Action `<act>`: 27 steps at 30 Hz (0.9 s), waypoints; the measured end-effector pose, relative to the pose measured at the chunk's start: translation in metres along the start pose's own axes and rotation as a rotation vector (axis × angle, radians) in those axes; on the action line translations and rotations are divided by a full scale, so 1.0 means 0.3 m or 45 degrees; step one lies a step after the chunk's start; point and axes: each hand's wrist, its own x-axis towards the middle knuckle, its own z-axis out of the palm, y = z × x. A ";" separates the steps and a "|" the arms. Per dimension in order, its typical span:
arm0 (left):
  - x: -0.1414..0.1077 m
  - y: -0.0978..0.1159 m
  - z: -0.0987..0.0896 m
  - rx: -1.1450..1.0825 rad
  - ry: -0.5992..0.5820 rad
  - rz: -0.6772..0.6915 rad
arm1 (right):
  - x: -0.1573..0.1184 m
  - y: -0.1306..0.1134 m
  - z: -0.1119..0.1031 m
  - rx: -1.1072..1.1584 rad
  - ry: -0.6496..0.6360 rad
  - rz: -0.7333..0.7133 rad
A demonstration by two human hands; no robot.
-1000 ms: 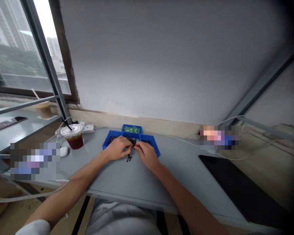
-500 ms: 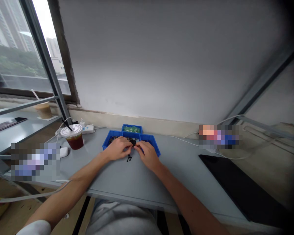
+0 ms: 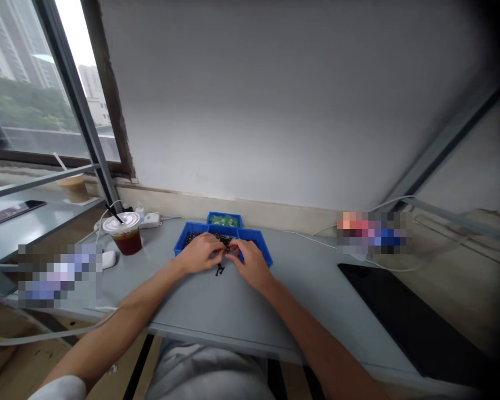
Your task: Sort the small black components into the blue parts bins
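My left hand [image 3: 202, 253] and my right hand [image 3: 250, 262] meet over the front of a blue divided tray [image 3: 263, 248], their fingertips almost touching. Both are closed in a pinch around something small and dark that I cannot make out. Many small dark pieces [image 3: 192, 238] fill the tray's left compartment. Just below the fingertips, small black parts [image 3: 220, 270] lie on the grey table [image 3: 216, 308]. Behind the divided tray is a smaller blue tray [image 3: 224, 214] with green and clear contents. My hands hide much of the middle and right compartments.
A lidded cup of dark red drink [image 3: 127, 236] stands at the left, near a white power strip [image 3: 150, 220] and a white mouse-like object [image 3: 109, 259]. A black flat panel [image 3: 400, 311] lies at the right. Cables run along the wall, beside a blurred patch.
The fingers of my right hand have shifted slightly, with the thumb a little further left and lower. My left hand has hardly moved.
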 end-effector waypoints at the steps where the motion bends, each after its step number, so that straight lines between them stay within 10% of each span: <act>1: 0.000 -0.001 0.001 0.000 -0.001 0.001 | 0.000 0.000 0.000 -0.003 -0.006 -0.002; 27: 0.002 0.004 -0.001 -0.016 -0.026 -0.001 | 0.002 0.000 -0.001 -0.008 -0.054 0.003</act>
